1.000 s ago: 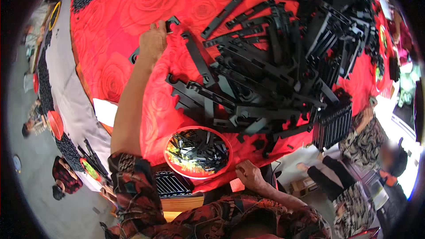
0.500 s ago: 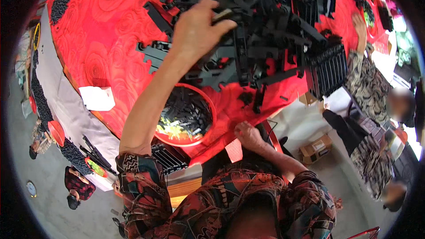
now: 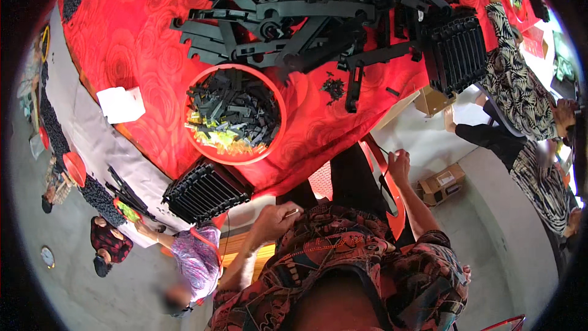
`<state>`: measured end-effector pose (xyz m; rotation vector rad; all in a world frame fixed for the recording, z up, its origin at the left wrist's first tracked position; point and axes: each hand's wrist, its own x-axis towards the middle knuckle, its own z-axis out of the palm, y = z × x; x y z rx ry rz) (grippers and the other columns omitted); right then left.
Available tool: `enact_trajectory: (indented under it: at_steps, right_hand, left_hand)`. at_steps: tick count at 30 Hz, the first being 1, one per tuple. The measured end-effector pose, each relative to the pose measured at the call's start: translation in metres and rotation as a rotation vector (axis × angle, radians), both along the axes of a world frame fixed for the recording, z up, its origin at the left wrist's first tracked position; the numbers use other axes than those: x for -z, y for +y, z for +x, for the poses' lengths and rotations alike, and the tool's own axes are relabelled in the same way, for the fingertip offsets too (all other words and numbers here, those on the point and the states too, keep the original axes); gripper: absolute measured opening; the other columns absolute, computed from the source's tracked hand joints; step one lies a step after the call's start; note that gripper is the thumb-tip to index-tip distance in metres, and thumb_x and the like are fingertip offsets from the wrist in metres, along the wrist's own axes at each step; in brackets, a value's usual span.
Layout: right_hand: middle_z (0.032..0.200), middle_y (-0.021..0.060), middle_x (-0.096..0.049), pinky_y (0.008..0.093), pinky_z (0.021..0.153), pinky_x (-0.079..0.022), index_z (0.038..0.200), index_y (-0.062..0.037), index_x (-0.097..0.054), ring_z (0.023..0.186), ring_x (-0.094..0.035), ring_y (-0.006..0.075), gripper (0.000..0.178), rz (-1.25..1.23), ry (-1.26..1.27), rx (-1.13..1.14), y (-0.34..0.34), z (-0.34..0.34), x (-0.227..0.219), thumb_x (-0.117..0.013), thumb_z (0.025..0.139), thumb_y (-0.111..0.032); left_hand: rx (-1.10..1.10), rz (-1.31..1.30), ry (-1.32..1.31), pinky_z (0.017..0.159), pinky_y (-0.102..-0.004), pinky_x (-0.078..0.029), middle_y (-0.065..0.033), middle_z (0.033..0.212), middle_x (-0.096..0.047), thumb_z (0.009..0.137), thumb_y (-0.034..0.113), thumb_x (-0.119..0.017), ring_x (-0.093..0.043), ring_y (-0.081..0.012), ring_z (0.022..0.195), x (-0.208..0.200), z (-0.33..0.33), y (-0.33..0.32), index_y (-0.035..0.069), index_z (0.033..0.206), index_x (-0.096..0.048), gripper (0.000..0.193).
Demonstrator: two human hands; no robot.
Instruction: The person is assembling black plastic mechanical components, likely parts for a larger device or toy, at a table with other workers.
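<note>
My left hand point(image 3: 274, 224) is drawn in close to my body, its fingers closed round a small slim thing with a pale end point(image 3: 292, 213); its kind is too small to make out. My right hand point(image 3: 399, 167) is raised beside the red chair frame point(image 3: 392, 205), its fingers curled, and whatever may be in them is hidden. Beyond my hands, a red round tub point(image 3: 282, 124) of small black and yellow plastic pieces stands on the red tablecloth point(image 3: 156, 49). Behind the tub lies a heap of long black plastic parts point(image 3: 315, 9).
Stacks of ribbed black parts stand at the table's front left point(image 3: 207, 193) and right point(image 3: 454, 52). A white paper box point(image 3: 120, 104) lies at left. On the floor is a cardboard box point(image 3: 442, 184). Several other people work nearby, one in a purple patterned top point(image 3: 195, 254).
My left hand has come back from the black heap to my body. My right hand has left the table edge and moved right. My view has shifted, and a person at lower left now shows.
</note>
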<state>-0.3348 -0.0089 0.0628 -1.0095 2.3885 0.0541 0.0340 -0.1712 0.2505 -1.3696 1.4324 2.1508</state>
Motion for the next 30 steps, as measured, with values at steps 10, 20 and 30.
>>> enact_trajectory:
  at_steps: [10,20,30]
  right_hand:
    - [0.084,0.0202,-0.061,0.0439,0.075,-0.046,0.091,-0.0013,-0.051,0.084,-0.058,0.0376,0.053,0.536,-0.17,-0.25,0.066,-0.016,0.057,-0.066,0.066,-0.045]
    - [0.078,0.0241,-0.06,0.0456,0.066,-0.049,0.084,0.0011,-0.055,0.078,-0.059,0.0392,0.051,0.58,-0.138,-0.264,0.056,-0.035,0.099,-0.07,0.047,-0.03]
    - [0.057,0.0131,-0.057,0.0397,0.05,-0.045,0.076,-0.0033,-0.049,0.056,-0.059,0.029,0.033,0.33,-0.163,-0.322,0.032,-0.014,0.1,-0.067,0.059,-0.025]
  left_hand:
    - [-0.034,-0.026,-0.619,0.056,-0.0412,-0.045,-0.0226,0.063,-0.056,0.076,0.022,-0.05,-0.057,-0.0355,0.06,0.135,0.123,0.251,0.002,0.075,-0.06,0.023]
    - [-0.91,0.476,-0.827,0.052,-0.0458,-0.046,-0.0227,0.067,-0.059,0.08,0.028,-0.046,-0.057,-0.0365,0.056,0.27,0.092,0.31,0.001,0.081,-0.059,0.03]
    - [-0.697,0.134,-0.762,0.066,-0.043,-0.044,-0.0223,0.08,-0.06,0.079,0.032,-0.05,-0.059,-0.0333,0.078,0.338,0.109,0.349,0.0,0.088,-0.06,0.034]
